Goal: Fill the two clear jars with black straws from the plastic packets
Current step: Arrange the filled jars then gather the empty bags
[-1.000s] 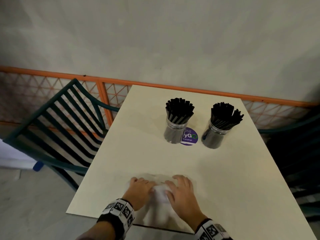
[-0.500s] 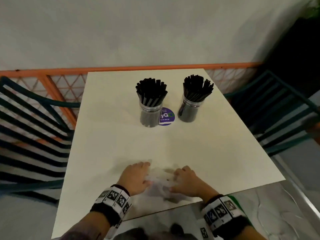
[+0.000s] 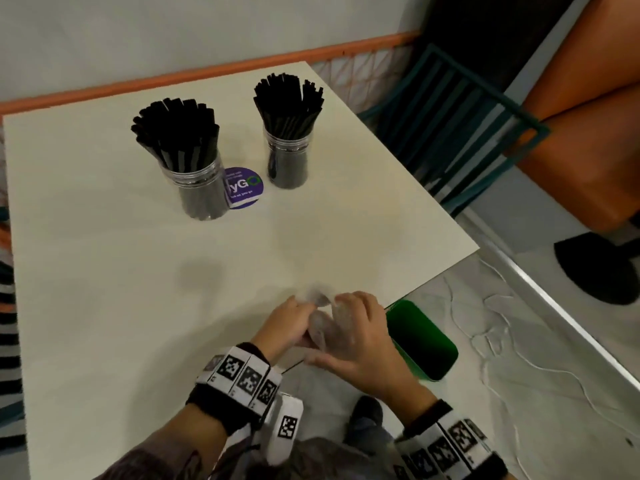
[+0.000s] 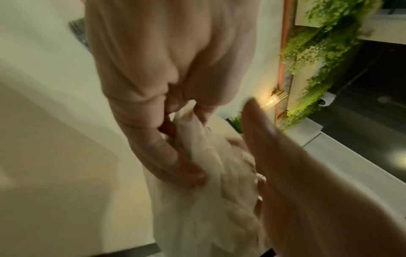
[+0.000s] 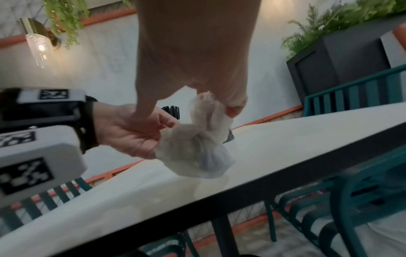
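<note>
Two clear jars stand at the back of the cream table (image 3: 104, 271), a left jar (image 3: 202, 192) and a right jar (image 3: 287, 164), each packed with upright black straws (image 3: 176, 129). At the table's near right edge both hands hold a crumpled wad of clear plastic packets (image 3: 320, 329). My left hand (image 3: 289, 323) grips the wad from the left with curled fingers. From the right, my right hand (image 3: 358, 336) wraps round it. In the right wrist view, the right fingertips pinch the top of the wad (image 5: 197, 144). The wad (image 4: 208, 173) looks empty of straws.
A round purple sticker (image 3: 244, 187) lies between the jars. A green bin (image 3: 422, 341) stands on the floor just right of the hands, below the table edge. A teal slatted chair (image 3: 450, 126) and an orange seat (image 3: 588, 140) are at the right.
The plastic, flat on the table a second ago, is now bunched into a wad. Both hands have moved right with it to the table's edge. My view has swung right.
</note>
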Demonstrator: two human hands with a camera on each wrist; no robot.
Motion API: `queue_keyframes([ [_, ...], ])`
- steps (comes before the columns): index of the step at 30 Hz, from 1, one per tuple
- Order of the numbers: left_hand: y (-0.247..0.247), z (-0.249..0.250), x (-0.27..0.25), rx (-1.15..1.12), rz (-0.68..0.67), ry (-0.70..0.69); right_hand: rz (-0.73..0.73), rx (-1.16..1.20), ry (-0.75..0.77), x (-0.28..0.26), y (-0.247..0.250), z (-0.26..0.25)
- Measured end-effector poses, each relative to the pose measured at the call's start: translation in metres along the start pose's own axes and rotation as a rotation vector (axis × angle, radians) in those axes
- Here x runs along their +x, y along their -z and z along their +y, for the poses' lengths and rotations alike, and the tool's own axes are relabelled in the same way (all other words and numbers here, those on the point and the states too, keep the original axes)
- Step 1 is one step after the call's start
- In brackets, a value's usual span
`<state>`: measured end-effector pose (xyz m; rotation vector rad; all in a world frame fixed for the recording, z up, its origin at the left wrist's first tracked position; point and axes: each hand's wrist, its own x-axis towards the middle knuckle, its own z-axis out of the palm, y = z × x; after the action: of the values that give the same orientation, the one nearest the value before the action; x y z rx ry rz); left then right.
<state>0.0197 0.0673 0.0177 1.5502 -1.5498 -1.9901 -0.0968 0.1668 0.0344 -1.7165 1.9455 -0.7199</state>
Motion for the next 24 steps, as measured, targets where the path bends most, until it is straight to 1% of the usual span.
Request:
queue_keyframes([
  [1, -0.007, 0.002, 0.001, -0.089, -0.058, 0.041, -0.061, -0.042, 0.004, -0.007, 0.001, 0.009],
  [2, -0.016, 0.006, 0.001, -0.152, -0.111, 0.086, -0.086, -0.084, -0.01, -0.013, 0.001, 0.019],
  [4, -0.038, 0.014, 0.0, -0.218, -0.176, 0.144, -0.052, -0.103, -0.041, -0.02, 0.001, 0.041],
  [6, -0.063, 0.019, 0.001, -0.205, -0.207, 0.168, 0.003, -0.012, -0.082, -0.027, 0.009, 0.067],
  [7, -0.076, 0.021, 0.003, -0.107, -0.213, 0.142, 0.02, 0.05, -0.111, -0.032, 0.016, 0.081],
  [8, -0.088, 0.022, 0.005, 0.093, -0.221, 0.074, 0.041, 0.112, -0.159, -0.038, 0.027, 0.095],
  [10, -0.109, 0.022, 0.011, 0.516, -0.221, -0.129, 0.045, 0.27, -0.318, -0.053, 0.049, 0.13],
  [11, -0.12, 0.02, 0.015, 0.614, -0.213, -0.194, 0.027, 0.353, -0.388, -0.062, 0.059, 0.145],
  [12, -0.131, 0.016, 0.02, 0.622, -0.226, -0.213, 0.0, 0.423, -0.439, -0.07, 0.067, 0.16],
  [13, -0.142, 0.012, 0.027, 0.582, -0.271, -0.188, -0.032, 0.474, -0.477, -0.077, 0.074, 0.174],
  [15, -0.164, 0.007, 0.038, 0.47, -0.434, -0.086, -0.086, 0.588, -0.545, -0.087, 0.082, 0.199],
  [16, -0.174, 0.003, 0.044, 0.402, -0.487, -0.042, -0.076, 0.673, -0.583, -0.09, 0.086, 0.208],
  [17, -0.184, 0.001, 0.05, 0.318, -0.487, -0.003, -0.031, 0.765, -0.633, -0.092, 0.09, 0.217],
  [19, -0.202, -0.006, 0.059, 0.154, -0.386, 0.063, 0.05, 0.898, -0.743, -0.097, 0.093, 0.235],
  [20, -0.21, -0.012, 0.065, 0.111, -0.325, 0.07, 0.037, 0.976, -0.781, -0.099, 0.093, 0.243],
  [22, -0.224, -0.024, 0.076, 0.063, -0.23, 0.077, -0.067, 1.179, -0.81, -0.102, 0.09, 0.258],
  [24, -0.236, -0.038, 0.086, 0.058, -0.162, 0.1, -0.152, 1.253, -0.837, -0.104, 0.086, 0.273],
])
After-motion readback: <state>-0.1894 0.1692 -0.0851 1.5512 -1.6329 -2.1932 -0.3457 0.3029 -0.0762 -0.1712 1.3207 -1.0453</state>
